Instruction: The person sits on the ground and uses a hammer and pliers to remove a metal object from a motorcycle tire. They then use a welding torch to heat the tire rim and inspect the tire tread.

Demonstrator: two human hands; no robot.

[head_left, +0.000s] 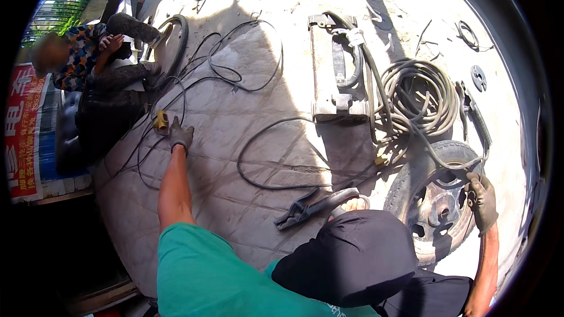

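Yellow connector (161, 122) on the ground (214, 161), just left of gloved left hand (181, 135), long axis roughly away from the person. Left hand far nearer, fingers apart; contact unclear. Gloved right hand (483, 202) by wheel (442, 213), fingers curled; grip can't be told.

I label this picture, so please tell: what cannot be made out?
All in the head view:
Right hand: glove hides what it grips, if anything.
Foot: mostly hidden by dark cloth.
Wheel: lower left covered by same cloth.
Red sign: cut off by the picture's dark edge.
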